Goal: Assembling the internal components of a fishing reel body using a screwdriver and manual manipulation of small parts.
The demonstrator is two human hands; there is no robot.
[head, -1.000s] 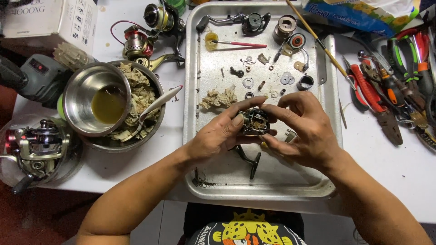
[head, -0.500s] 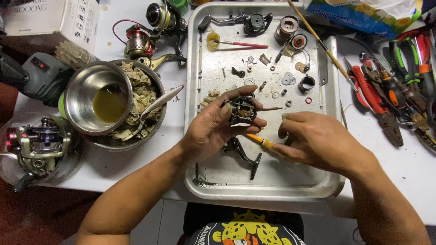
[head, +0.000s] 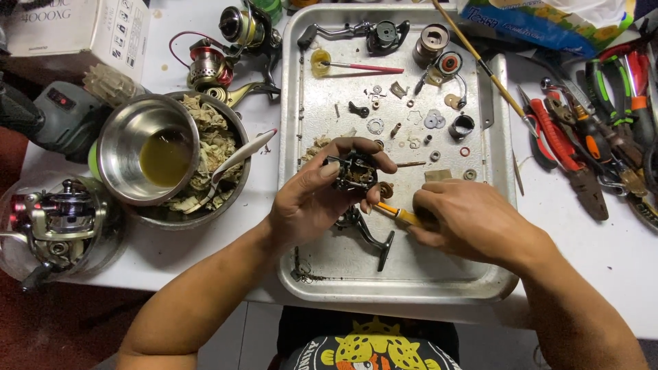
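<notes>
Gripping reel body point(head: 356, 171), left hand point(head: 312, 202); right hand point(head: 473, 219) clamps screwdriver point(head: 397, 214) over tray point(head: 493, 288).

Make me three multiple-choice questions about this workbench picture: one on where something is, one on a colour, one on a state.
1. Where does the steel bowl of yellowish liquid sit?
A. Left of the metal tray
B. Inside the tray
C. Right of the tray

2. What colour is the handle of the screwdriver in the right hand?
A. Blue
B. Yellow
C. White

3. How is the dark reel body held?
A. Lying loose on the tray
B. Gripped in the left hand
C. Clamped in pliers

Answers: 1 A, it rests in a larger bowl beside the tray's left rim. 2 B, yellow shows past the fingers. 3 B, the left fingers wrap around it above the tray.
</notes>
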